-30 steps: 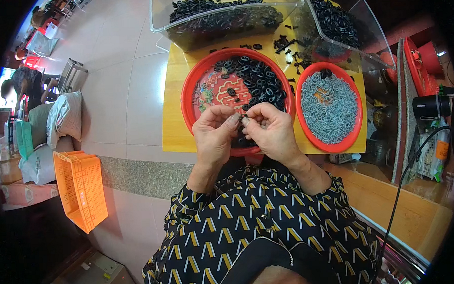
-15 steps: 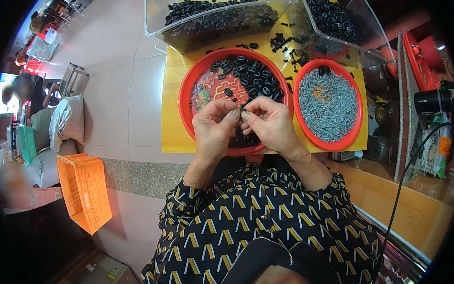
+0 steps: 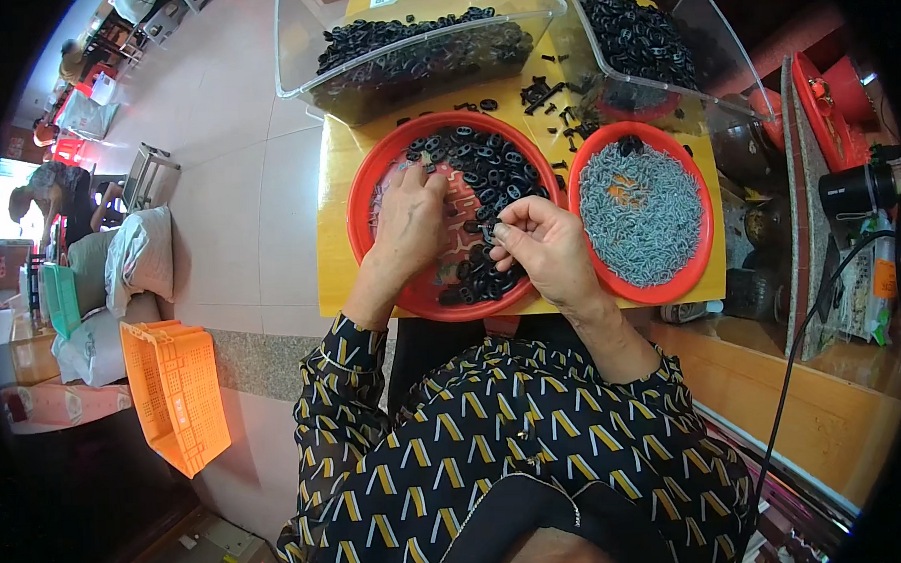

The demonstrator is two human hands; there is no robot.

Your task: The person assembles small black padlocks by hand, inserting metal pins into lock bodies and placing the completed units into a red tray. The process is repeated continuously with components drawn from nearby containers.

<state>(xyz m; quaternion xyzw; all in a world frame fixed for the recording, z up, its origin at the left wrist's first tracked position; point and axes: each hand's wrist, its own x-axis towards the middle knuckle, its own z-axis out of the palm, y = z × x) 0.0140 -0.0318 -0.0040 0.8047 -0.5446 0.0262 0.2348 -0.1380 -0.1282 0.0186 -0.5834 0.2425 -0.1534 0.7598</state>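
Observation:
At the far left part of the round red tray (image 3: 361, 217), my left hand (image 3: 409, 218) reaches down with its fingers bunched. Its fingertips are among small black oval plastic pieces (image 3: 471, 157), and whatever they pinch is hidden. Over the tray's right side, my right hand (image 3: 549, 253) is closed, thumb against forefinger. A small silvery screw (image 3: 485, 225) juts left from that pinch, above more of the black pieces. Many of these pieces show two holes. Right of the hand stands an oval red tray (image 3: 705, 228) full of silvery screws (image 3: 642, 215).
Two clear plastic bins (image 3: 418, 59) (image 3: 651, 41) of black pieces stand at the far side of the yellow table (image 3: 336, 276). Loose dark screws (image 3: 538, 92) lie between bins and trays. An orange basket (image 3: 182, 395) is at left; a black cable (image 3: 796, 369) hangs at right.
My hands were together over the round tray and have parted. The left has moved away from me to the tray's far left; the right has stayed near the middle, still pinching.

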